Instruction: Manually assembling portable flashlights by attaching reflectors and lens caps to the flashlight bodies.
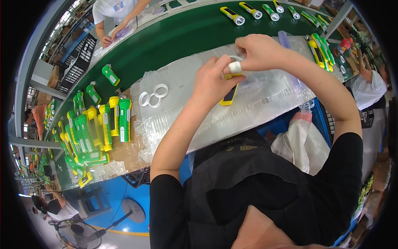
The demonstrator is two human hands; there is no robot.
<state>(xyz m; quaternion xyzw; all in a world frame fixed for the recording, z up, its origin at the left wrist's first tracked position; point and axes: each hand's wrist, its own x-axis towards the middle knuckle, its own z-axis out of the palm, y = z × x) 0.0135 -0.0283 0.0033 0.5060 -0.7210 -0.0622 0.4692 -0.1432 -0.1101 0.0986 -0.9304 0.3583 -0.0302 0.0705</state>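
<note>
Above the plastic-covered work surface, my left hand [212,81] is closed around a yellow flashlight [229,96] with a dark panel along its body. My right hand [260,53] curls over the flashlight's head end, its fingers closed there. A pale round rim [237,58] shows between the hands; most of the head is hidden by my fingers. White wrapping [235,67] sits on a digit of my right hand. Left of my hands, three loose white rings [160,90] lie partly overlapping on the plastic.
Many green and yellow flashlights [124,120] crowd the left side. Others [233,15] lie along the green conveyor belt [166,50], and a pile [320,52] rests at the right. A clear purple-tinted tube [284,39] lies beyond my right arm. A co-worker [118,12] works across the belt.
</note>
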